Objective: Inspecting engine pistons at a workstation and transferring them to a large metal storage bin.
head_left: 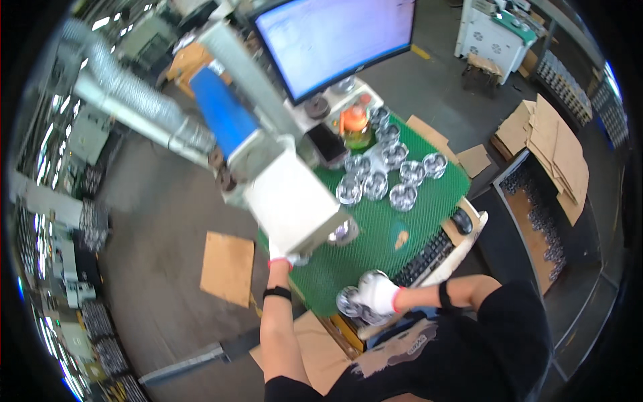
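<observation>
My right hand [376, 293], in a white glove with a red cuff, is closed over a small cluster of shiny round metal parts [347, 301] at the near edge of the green mat [429, 221]. It seems to grip one of them; the glove covers most of it. My left hand [281, 257], also gloved, reaches beneath a white box-shaped machine head [291, 197] that hides its fingers. Beside that hand a bit of shiny metal shows. Another round metal part [343, 232] sits at the machine head's right side.
Several similar metal parts [376, 185] stand on the mat's far side, near an orange-topped jar [355, 120] and a dark phone [327, 144]. A monitor [338, 40] rises behind. Along the right lie a keyboard [423, 260] and mouse [461, 222]. A cardboard-topped bin [529, 228] stands farther right.
</observation>
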### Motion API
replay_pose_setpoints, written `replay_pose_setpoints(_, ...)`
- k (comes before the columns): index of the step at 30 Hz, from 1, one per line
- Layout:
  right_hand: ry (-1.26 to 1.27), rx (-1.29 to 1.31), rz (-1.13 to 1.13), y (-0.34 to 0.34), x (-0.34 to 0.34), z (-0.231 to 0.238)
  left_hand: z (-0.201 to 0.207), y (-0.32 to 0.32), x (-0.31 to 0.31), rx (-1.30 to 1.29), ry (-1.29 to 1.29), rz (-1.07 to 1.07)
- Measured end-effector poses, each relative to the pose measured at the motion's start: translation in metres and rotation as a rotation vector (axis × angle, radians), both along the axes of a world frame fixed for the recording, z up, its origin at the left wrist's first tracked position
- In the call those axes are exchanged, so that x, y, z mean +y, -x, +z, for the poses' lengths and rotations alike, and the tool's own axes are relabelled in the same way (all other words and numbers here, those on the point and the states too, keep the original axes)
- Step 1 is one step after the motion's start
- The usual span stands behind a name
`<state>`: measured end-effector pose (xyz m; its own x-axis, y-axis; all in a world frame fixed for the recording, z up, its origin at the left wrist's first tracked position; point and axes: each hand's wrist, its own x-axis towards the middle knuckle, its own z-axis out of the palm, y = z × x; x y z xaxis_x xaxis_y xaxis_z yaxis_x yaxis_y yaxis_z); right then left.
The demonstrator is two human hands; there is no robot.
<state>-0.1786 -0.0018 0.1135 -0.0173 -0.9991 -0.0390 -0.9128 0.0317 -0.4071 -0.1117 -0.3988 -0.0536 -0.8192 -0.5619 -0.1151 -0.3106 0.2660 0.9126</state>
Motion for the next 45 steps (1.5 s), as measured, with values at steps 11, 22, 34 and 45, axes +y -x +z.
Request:
replay_pose_setpoints(11, -0.331, 0.006, -0.456, 0.091, 0.151, -0.015, 0.078, 0.076, 0.096, -0.539, 0.449, -0.503)
replay_pose_setpoints(22, -0.403, 0.167, 0.179, 0.045, 0.116, 0.011, 0.118, -0.145, 0.360, -0.135, 0.781, 0.015)
replay_pose_setpoints(34, -0.305, 0.295, 1.014, -0.208, 0.111, -0.072, 0.141, -0.460, 0.770, -1.161, 0.064, 1.337)
replay_pose_setpoints(45, -0.565, 0.439, 1.220, -0.472, 0.075, -0.168, 0.096, -0.485, 0.817, -0.941, -0.144, 1.560)
